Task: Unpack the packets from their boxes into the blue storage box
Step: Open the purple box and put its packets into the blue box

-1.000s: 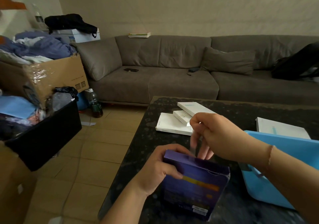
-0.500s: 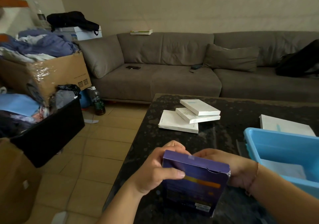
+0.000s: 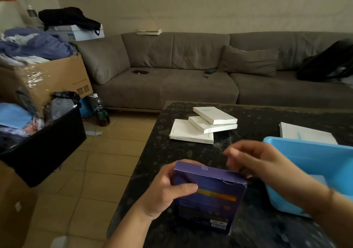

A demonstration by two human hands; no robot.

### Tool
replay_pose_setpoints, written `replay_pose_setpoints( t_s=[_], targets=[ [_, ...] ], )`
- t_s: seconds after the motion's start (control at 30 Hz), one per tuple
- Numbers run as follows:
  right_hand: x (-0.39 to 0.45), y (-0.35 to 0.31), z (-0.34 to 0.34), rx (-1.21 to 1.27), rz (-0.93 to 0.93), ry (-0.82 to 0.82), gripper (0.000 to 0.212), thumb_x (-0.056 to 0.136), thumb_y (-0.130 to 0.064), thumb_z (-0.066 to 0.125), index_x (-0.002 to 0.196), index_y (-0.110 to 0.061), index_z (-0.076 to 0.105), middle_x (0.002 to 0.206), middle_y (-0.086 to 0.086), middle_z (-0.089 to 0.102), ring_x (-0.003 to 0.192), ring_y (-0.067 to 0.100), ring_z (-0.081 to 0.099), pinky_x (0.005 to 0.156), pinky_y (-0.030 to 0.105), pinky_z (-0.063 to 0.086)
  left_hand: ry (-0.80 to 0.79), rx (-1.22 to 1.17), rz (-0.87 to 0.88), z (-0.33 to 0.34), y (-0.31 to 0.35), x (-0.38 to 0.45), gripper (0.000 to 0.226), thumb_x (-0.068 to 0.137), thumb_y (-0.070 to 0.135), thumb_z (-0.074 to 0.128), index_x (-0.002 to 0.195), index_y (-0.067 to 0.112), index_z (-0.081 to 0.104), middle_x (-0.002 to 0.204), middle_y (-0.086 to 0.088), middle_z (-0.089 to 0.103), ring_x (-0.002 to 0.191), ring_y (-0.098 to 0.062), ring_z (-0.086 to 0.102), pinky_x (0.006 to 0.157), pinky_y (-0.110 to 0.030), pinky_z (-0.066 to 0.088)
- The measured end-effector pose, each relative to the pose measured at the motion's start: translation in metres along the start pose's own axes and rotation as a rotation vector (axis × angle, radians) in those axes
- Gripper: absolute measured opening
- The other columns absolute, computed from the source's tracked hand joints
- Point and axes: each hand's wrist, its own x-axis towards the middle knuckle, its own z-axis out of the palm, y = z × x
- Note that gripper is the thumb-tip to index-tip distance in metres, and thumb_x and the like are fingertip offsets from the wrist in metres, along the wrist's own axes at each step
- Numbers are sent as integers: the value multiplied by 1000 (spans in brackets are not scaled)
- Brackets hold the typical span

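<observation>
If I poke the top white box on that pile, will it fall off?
Probably it slides rather than tips: the top white box is flat and thin. It sits skewed on the white box below, jutting past it, so a push might send it off. It looks like light cardboard, likely easy to move.

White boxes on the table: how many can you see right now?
4. Three are stacked at the table's far left: bottom, middle, top. One lies behind the blue storage box, which may hide others.
</observation>
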Motion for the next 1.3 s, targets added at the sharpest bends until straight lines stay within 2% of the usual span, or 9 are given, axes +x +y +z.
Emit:
replay_pose_setpoints(
  t_s=[0.1, 0.2, 0.37, 0.6, 0.77, 1.0, 1.13, 1.23, 1.3],
  targets=[
    [-26, -27, -7, -262, -234, -145, 47, 69, -72, 66, 99, -36, 71, 92, -5, 74, 80, 12, 70, 71, 25, 57, 45, 20, -10, 0, -5, -2, 33, 80, 24, 71, 113, 19, 69, 112, -5, 70, 111, -25, 63, 91, -28, 50],
    [-35, -29, -7, -676, -393, -64, 34, 69, -62, 68, 96, -42, 69, 95, -20, 70, 85, 4, 68, 69, 20, 56, 76, 3, -25, 2, -6, -4, 34, 77, 26, 73, 111, 23, 70, 109, -1, 71, 107, -20, 65, 88, -25, 51],
    [-31, -18, -1, -812, -539, 26, 28, 75, -54, 65, 97, -38, 70, 88, -24, 70, 76, -5, 66, 65, 16, 51, 73, 14, -51, 2, -8, -8, 30, 73, 22, 77, 103, 21, 74, 105, -4, 74, 101, -20, 68, 84, -26, 53],
    [-32, -11, 5, -817, -650, 75, 17, 74, -32, 75, 90, -29, 78, 80, -22, 72, 70, -13, 63, 62, -1, 44, 51, 88, -56, -2, -7, -9, 33, 75, 17, 78, 107, 25, 73, 110, -6, 73, 106, -22, 68, 86, -27, 54],
    [-30, -15, 6, -781, -655, 97, 15, 84, -38, 65, 88, -31, 77, 78, -22, 72, 67, -13, 64, 57, 3, 47, 15, 100, -47, -6, -7, -8, 43, 76, 16, 81, 115, 6, 66, 114, -12, 71, 108, -28, 66, 89, -32, 54],
    [-18, -16, 6, -309, -251, 34, 20, 84, -31, 58, 101, -30, 67, 79, -14, 76, 71, 4, 72, 60, 18, 55, 16, -34, 87, 4, 1, -12, 75, 78, 29, 78, 138, 21, 33, 125, -5, 64, 117, -27, 61, 93, -34, 51],
    [-15, -6, 17, -258, -245, 256, 24, 83, -37, 52, 96, -20, 64, 67, -10, 72, 57, 7, 67, 49, 17, 51, 285, 169, 409, 22, 4, -9, 37, 89, 44, 65, 113, 40, 37, 124, 10, 55, 106, -25, 63, 78, -29, 57],
    [-13, -2, 26, -240, -303, 426, 17, 85, -33, 52, 82, -18, 59, 50, -9, 62, 40, 2, 53, 40, 8, 37, 388, 461, 506, 21, -2, -7, 9, 93, 35, 54, 102, 34, 51, 123, 15, 54, 103, -24, 60, 76, -33, 55],
    [-9, 0, 30, -233, -292, 466, 15, 88, -33, 53, 78, -22, 57, 48, -9, 60, 39, 1, 51, 39, 8, 36, 418, 504, 472, 21, -2, -8, 9, 88, 33, 54, 94, 28, 57, 123, 10, 56, 107, -24, 58, 79, -34, 54]
  ],
)
